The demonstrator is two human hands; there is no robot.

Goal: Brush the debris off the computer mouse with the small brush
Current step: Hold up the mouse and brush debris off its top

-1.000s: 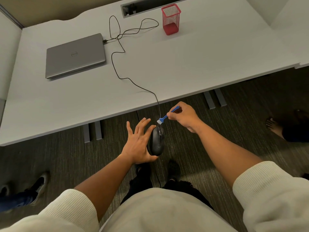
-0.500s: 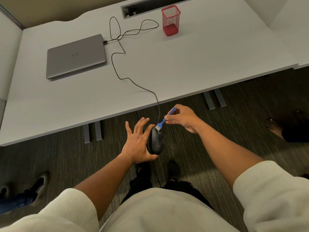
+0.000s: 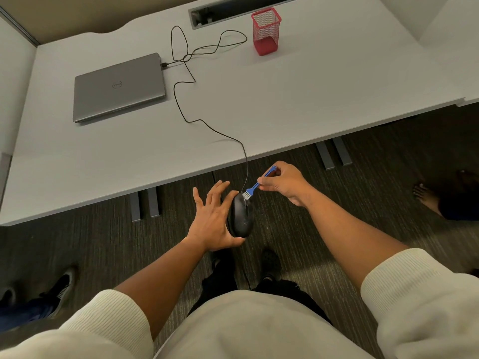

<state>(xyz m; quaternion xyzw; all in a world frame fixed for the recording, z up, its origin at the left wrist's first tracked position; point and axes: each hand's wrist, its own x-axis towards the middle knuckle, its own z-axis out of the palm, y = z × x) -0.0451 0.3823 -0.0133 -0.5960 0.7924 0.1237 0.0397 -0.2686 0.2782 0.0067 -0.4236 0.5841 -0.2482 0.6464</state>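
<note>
The brushing step is in hand. The black computer mouse (image 3: 241, 216) is held out in the air in front of the white surface (image 3: 285, 99), above the carpeted floor, not resting on anything. The left hand (image 3: 212, 218) cradles it from the side: its fingers are spread and fairly straight, with the mouse lying against the palm and the thumb tucked under the near end, so the hand is open and supports the mouse without clenching it. The mouse's cable (image 3: 207, 125) runs from its far end up over the edge of the surface and loops back to the closed grey laptop (image 3: 118, 88).

The right hand (image 3: 285, 185) pinches the blue handle of the small brush (image 3: 256, 186) between thumb and curled fingers. The pale bristles touch the far end of the mouse, close to where the cable leaves it, near what looks like the wheel area. Debris is too small to make out here, so how much remains cannot be judged.

The next move likely calls for short strokes away from the body or off the side of the mouse, so that loosened bits fall to the floor and not into the palm. The left hand should hold steady against the bristle pressure, and turning the mouse would open its other sides to the brush. The cable lies just beside the bristles and could snag.

A red mesh pen cup (image 3: 265, 31) stands well apart, far back on the surface.
</note>
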